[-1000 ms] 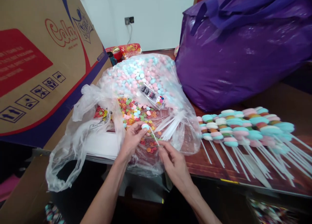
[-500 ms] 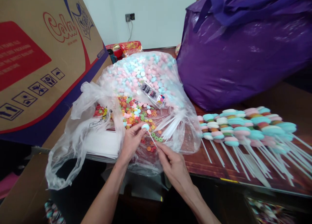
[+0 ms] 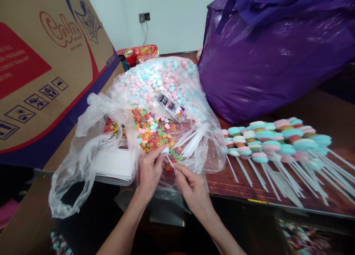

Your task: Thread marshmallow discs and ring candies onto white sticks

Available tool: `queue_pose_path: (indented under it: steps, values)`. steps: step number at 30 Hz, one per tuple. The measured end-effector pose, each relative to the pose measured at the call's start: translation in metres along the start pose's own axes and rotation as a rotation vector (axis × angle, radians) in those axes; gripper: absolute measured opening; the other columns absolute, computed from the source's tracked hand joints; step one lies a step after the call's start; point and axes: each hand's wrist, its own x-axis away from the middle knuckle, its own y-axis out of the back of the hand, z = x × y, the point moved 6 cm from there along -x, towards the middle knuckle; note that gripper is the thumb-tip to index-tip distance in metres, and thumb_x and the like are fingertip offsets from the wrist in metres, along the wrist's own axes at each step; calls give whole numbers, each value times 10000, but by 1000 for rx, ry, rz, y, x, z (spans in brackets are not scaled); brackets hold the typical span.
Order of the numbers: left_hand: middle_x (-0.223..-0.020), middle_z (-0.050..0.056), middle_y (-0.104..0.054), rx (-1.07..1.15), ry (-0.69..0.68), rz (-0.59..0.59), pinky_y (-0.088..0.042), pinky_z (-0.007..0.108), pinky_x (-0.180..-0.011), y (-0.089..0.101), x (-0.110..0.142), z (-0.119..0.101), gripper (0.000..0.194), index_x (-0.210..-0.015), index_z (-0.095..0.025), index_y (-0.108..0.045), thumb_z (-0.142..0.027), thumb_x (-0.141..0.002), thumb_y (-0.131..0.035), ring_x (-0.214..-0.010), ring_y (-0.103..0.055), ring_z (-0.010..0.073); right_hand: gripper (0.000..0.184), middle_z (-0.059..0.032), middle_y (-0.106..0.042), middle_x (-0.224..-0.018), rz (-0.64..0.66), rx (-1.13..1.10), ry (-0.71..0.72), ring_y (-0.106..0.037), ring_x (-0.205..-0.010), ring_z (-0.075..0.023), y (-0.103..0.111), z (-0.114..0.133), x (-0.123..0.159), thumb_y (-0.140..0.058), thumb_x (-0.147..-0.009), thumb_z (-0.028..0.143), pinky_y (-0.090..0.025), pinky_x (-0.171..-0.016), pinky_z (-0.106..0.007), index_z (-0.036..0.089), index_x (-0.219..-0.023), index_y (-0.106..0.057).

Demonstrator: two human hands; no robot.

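My left hand (image 3: 151, 168) pinches a pale blue and white marshmallow (image 3: 165, 150) between thumb and fingers. A thin white stick (image 3: 170, 161) runs from the marshmallow down to my right hand (image 3: 191, 183), whose fingers are closed on it. Just beyond both hands lie ring-shaped gummy candies (image 3: 155, 138) in several colours, on a clear plastic bag. Loose white sticks (image 3: 192, 142) lie in a bundle to the right of the gummies. Farther back, the bag (image 3: 205, 99) holds a heap of pink, blue and white marshmallows (image 3: 166, 74).
Finished-looking marshmallow skewers (image 3: 269, 140) lie in rows on the wooden table (image 3: 222, 183) at right. A purple bag (image 3: 263, 59) stands behind them, and a large carton (image 3: 55, 77) rises at left. A small clear pack (image 3: 170, 106) rests on the marshmallow bag. White sheets (image 3: 113, 166) sit in a tray.
My left hand has turned slightly and covers more of the marshmallow. Both hands still hold the same marshmallow and stick. The whole view has shifted a little.
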Motion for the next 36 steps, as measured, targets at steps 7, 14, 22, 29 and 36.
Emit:
queue_pose_path:
  steps: [7,14,22,29,36]
  values:
    - [-1175,64,-754,-32,-92,108,-548,347,-995,-13,17,-8,299,-1167,-239,-748,-266,-908,-602,-1093,-704,228,334,-52,-747,-776,-71,140,107,-702,-688,-197,1,12,-4,-492,-952,303,-567,-636,-280,174,-1095,-764]
    - [-1091,91,-720,-501,-263,163,-526,343,-909,-25,-21,-29,321,-1071,-214,-747,-89,-914,-496,-1018,-660,216,330,-94,-798,-912,-249,286,130,-740,-732,-208,41,-8,-9,-533,-924,314,-579,-675,-269,134,-1065,-771]
    - [-931,44,-724,-419,-179,56,-482,294,-846,-25,-55,-17,191,-966,-199,-734,-137,-885,-573,-882,-651,184,318,-46,-747,-735,-234,318,178,-694,-610,-169,37,-4,-5,-500,-954,285,-554,-621,-231,132,-1066,-755]
    - [-954,89,-648,-801,-182,192,-443,313,-754,-51,-79,-16,247,-944,-203,-731,-160,-915,-490,-856,-611,225,306,-37,-719,-715,-232,315,204,-656,-569,-144,36,-6,-5,-495,-957,264,-515,-566,-210,115,-1057,-743]
    - [-1054,118,-609,-822,-219,184,-453,336,-797,-48,-70,-13,254,-1069,-186,-661,-127,-907,-475,-932,-598,244,302,-4,-656,-616,-204,314,189,-646,-561,-149,34,-5,-6,-484,-966,269,-501,-561,-211,132,-1063,-735]
